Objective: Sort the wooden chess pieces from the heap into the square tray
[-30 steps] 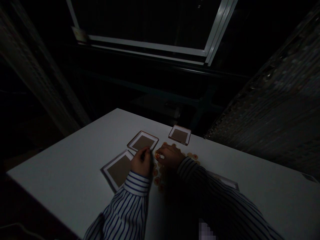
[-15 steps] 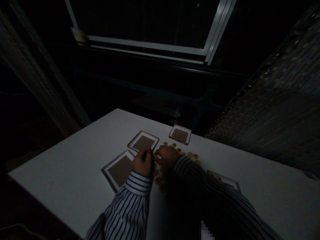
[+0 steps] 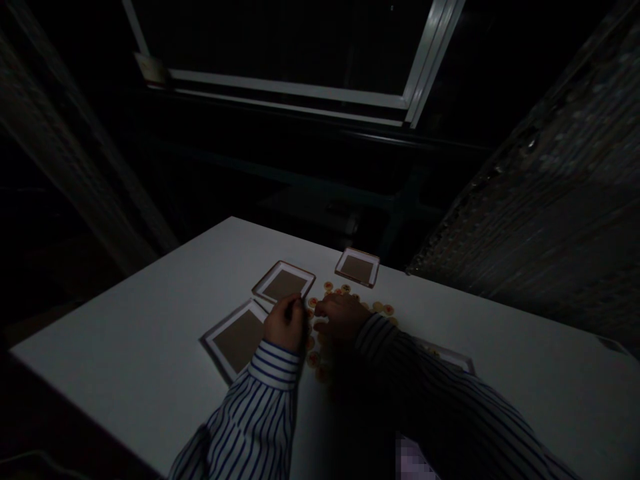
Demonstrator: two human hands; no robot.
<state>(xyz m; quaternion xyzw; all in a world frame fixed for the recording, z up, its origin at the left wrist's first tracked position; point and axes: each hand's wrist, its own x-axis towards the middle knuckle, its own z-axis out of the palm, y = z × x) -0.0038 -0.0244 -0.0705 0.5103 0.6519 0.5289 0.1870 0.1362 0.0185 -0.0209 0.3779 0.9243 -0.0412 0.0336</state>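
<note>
Round Chinese chess pieces [image 3: 313, 360] with red or black marks lie in a loose group on the white table. Over this group is my right hand [image 3: 344, 316], its thumb and forefinger apart with a gap showing between them. A red-marked piece [image 3: 313, 303] lies just beyond its fingertips. Left of the pieces, my left hand [image 3: 284, 325] is closed, thumb against curled fingers; whatever they hold is hidden. Beside it are a shallow square tray [image 3: 227, 360] and a second shallow tray [image 3: 267, 275], each with a brown bottom. My hands and the dim light hide part of the group.
Another shallow tray [image 3: 370, 283] stands near the back edge of the white table [image 3: 140, 320]. At the right, a tray [image 3: 467, 363] with some pieces is partly behind my right sleeve. A window frame [image 3: 280, 87] and a dark wall rise behind.
My right hand has opened its thumb and forefinger and drawn slightly right from the red-marked piece it had at its fingertips. My left hand stays almost still. The view has shifted slightly.
</note>
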